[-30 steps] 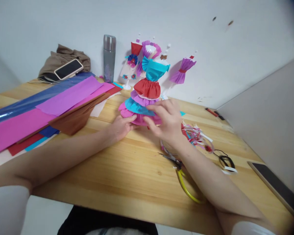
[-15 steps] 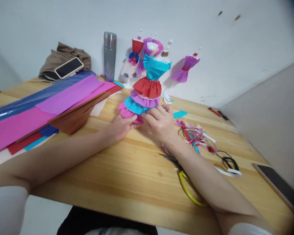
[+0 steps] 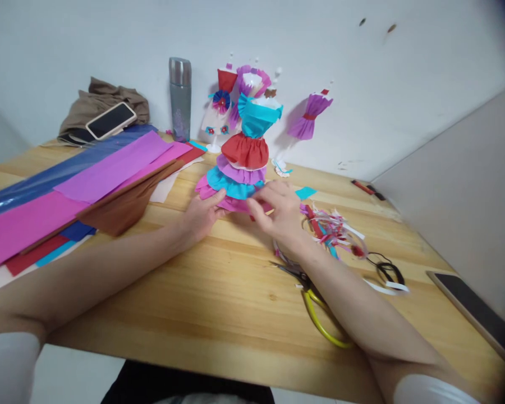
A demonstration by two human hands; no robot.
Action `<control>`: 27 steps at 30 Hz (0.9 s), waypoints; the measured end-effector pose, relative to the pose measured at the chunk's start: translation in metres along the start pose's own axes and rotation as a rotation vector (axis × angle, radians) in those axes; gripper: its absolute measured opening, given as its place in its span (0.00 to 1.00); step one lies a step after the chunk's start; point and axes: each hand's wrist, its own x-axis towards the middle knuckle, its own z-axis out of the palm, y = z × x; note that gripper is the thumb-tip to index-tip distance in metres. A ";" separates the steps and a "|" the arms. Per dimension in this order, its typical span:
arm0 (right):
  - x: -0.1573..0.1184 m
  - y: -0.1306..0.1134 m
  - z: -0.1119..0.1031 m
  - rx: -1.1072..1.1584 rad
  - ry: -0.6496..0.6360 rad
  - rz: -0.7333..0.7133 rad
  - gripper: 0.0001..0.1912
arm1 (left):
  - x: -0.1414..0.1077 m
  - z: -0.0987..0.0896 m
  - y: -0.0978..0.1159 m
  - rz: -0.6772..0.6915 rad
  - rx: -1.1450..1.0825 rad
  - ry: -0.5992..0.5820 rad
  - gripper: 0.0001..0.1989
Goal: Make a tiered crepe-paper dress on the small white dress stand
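Observation:
A small layered crepe-paper dress [image 3: 244, 150] stands on a doll-size form in front of me. It has a turquoise top, a red flounce, then purple, turquoise and pink tiers. My left hand [image 3: 202, 214] grips the pink bottom tier at its left, thumb on top and fingers partly hidden beneath. At the skirt's lower right, my right hand [image 3: 278, 210] is bent, thumb and forefinger pinching the edge of the tiers. Below my right forearm lie yellow-handled scissors [image 3: 315, 308], partly covered by the arm. Beside that hand is a heap of paper scraps [image 3: 332, 230].
Crepe-paper sheets [image 3: 105, 168] are spread at left, near a phone [image 3: 111, 120] on brown cloth [image 3: 101, 101]. A bottle [image 3: 180, 101] and other dressed forms, including a purple one [image 3: 310, 116], stand by the wall. Black cord [image 3: 390, 274] and a dark tablet-like device [image 3: 471, 308] lie right.
My right hand's fingers have shifted along the lower skirt and spread slightly, showing more of the pink hem. My left thumb has slid a little left. The whole view has shifted slightly.

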 end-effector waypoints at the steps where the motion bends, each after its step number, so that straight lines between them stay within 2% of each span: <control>1: 0.002 0.002 -0.004 0.042 0.002 0.103 0.16 | 0.000 0.000 0.001 0.007 0.004 0.010 0.12; 4: 0.010 0.014 -0.019 0.136 -0.079 0.429 0.18 | -0.001 0.002 0.004 0.015 0.009 0.036 0.13; 6: 0.016 0.023 -0.031 0.209 -0.227 0.622 0.22 | -0.001 0.002 0.004 0.026 0.007 0.034 0.14; 7: 0.018 0.027 -0.036 0.274 -0.340 0.687 0.26 | -0.001 0.002 0.004 0.033 0.012 0.031 0.14; 10: 0.021 0.032 -0.046 0.524 -0.619 0.782 0.30 | 0.000 0.001 0.003 0.050 0.039 0.037 0.14; 12: 0.020 0.031 -0.046 0.674 -0.685 0.813 0.30 | 0.000 0.000 0.002 0.054 0.044 0.044 0.13; 14: 0.019 0.030 -0.040 0.779 -0.680 0.852 0.29 | 0.000 0.001 0.003 0.049 0.028 0.041 0.14; 19: 0.015 0.034 -0.022 0.918 -0.575 0.938 0.25 | 0.000 0.003 0.005 0.033 0.006 0.035 0.17; 27: 0.013 0.042 -0.013 0.881 -0.463 0.987 0.21 | 0.001 0.004 0.006 0.050 -0.027 -0.020 0.20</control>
